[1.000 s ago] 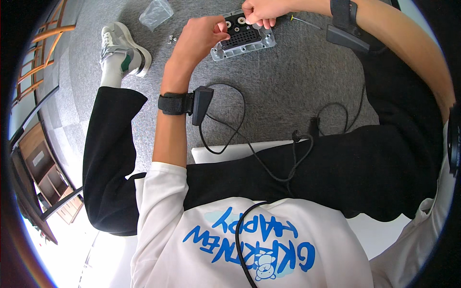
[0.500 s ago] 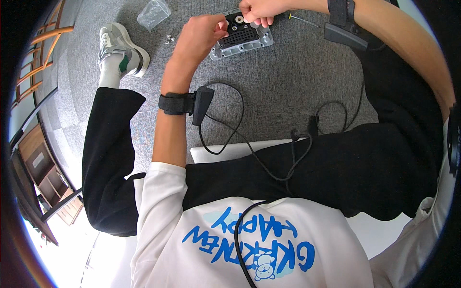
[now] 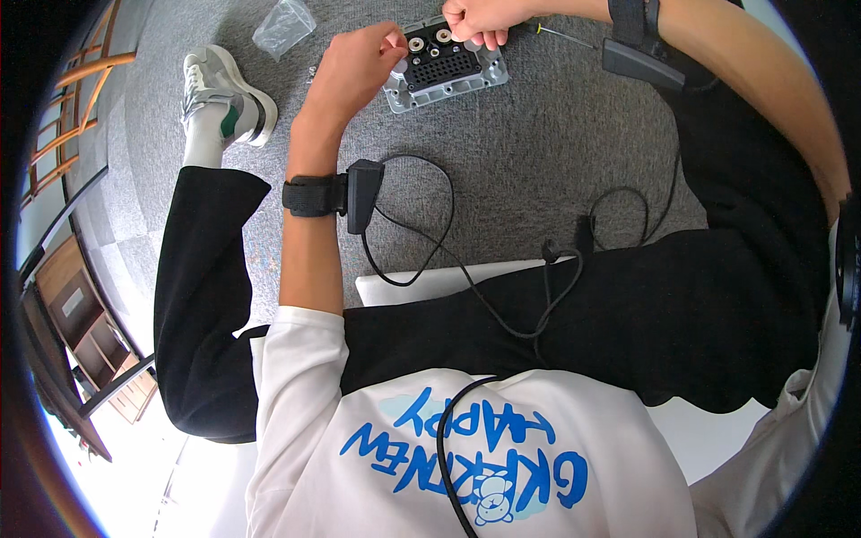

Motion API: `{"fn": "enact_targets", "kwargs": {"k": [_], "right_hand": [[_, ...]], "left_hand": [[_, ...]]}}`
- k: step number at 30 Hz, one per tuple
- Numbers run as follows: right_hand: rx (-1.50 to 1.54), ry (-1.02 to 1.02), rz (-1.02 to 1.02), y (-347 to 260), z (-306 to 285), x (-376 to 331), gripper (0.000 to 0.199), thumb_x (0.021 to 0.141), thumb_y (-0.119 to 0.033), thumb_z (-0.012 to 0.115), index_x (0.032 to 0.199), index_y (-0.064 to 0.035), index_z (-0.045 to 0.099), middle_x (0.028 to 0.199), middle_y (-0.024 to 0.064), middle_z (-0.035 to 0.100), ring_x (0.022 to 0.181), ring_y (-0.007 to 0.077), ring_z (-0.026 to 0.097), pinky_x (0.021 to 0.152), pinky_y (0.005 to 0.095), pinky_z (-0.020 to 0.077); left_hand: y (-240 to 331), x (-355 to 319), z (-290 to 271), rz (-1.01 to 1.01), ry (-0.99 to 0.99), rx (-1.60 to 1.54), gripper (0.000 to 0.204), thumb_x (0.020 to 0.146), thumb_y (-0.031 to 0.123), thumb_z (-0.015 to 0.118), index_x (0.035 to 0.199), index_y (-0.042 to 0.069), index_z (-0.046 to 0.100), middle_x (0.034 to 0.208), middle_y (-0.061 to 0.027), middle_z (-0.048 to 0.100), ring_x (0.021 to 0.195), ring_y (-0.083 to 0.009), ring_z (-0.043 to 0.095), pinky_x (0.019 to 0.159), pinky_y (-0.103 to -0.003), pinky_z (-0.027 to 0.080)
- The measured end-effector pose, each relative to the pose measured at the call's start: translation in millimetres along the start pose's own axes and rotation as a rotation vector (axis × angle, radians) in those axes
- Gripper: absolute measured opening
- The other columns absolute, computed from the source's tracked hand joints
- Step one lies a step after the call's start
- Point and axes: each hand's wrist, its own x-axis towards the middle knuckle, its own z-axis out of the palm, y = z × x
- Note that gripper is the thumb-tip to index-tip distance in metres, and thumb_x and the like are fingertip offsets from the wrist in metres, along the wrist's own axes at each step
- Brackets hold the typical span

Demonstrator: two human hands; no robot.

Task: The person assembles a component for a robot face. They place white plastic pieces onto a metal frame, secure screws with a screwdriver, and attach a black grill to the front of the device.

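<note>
A grey metal housing (image 3: 421, 100) lies on the carpet at the top middle, with a black perforated plate (image 3: 446, 72) set in it. Two round pale-ringed fittings (image 3: 416, 44) sit on the plate's far part. My left hand (image 3: 352, 67) is at the housing's left side, its fingers bent together at the plate's edge; anything between them is hidden. Beside the right fitting, at the far edge, my right hand (image 3: 489, 16) has its fingers curled and pressed together. What they hold, if anything, I cannot make out.
A clear plastic bag (image 3: 284, 29) lies left of my left hand, and small metal bits (image 3: 312, 72) show by its wrist. A thin screwdriver (image 3: 565, 38) lies right of the housing. Black cables (image 3: 448, 247) from my wrist straps loop across the carpet and my lap.
My left hand has moved left, from over the plate to the housing's left edge, uncovering the left round fitting. My right hand stays nearly where it was.
</note>
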Motion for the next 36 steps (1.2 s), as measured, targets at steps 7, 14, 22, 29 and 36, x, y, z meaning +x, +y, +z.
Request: {"fn": "enact_targets", "kwargs": {"k": [7,14,22,29,36], "right_hand": [[-0.001,0.007,0.002,1.6,1.2,0.3,0.025,0.100,-0.023,0.062,0.093,0.0006,0.067,0.082,0.0110,0.073,0.064,0.0195,0.070,0.054,0.0328,0.0566],[-0.003,0.007,0.010,-1.0,2.3,0.7,0.024,0.100,-0.022,0.062,0.092,0.0001,0.067,0.082,0.0108,0.073,0.064,0.0194,0.070,0.054,0.0329,0.0564],[-0.017,0.010,0.026,2.7,5.0,-0.1,0.026,0.101,-0.024,0.062,0.091,-0.0001,0.067,0.081,0.0107,0.073,0.063,0.0190,0.069,0.054,0.0329,0.0557],[-0.007,0.013,0.016,-0.9,4.2,-3.5,0.026,0.101,-0.024,0.063,0.092,0.0009,0.067,0.081,0.0102,0.073,0.063,0.0187,0.068,0.054,0.0330,0.0552],[0.002,0.006,0.003,1.1,4.8,-5.3,0.025,0.101,-0.022,0.062,0.093,0.0015,0.066,0.081,0.0104,0.073,0.064,0.0187,0.069,0.054,0.0329,0.0553]], "left_hand": [[-3.1,-0.4,11.5,-0.059,-0.006,-0.104,0.020,0.090,0.023,0.075,0.094,0.004,0.069,0.084,-0.0146,0.074,0.078,-0.0332,0.071,0.071,-0.043,0.054],[-9.0,-3.0,13.3,-0.067,0.016,-0.073,0.022,0.089,0.024,0.076,0.097,0.004,0.069,0.087,-0.0154,0.074,0.082,-0.0337,0.072,0.074,-0.043,0.055],[-3.6,0.1,15.8,-0.139,-0.040,-0.049,0.022,0.091,0.026,0.074,0.100,0.006,0.071,0.086,-0.0090,0.074,0.079,-0.0215,0.071,0.074,-0.034,0.054],[-7.1,0.9,19.5,-0.112,0.011,-0.036,0.026,0.091,0.030,0.073,0.097,0.005,0.073,0.087,-0.0098,0.075,0.081,-0.0227,0.072,0.074,-0.035,0.054],[-2.6,0.9,23.4,-0.170,0.011,-0.039,0.030,0.090,0.033,0.076,0.098,0.004,0.074,0.085,-0.0112,0.074,0.080,-0.0233,0.072,0.074,-0.035,0.054]]}}
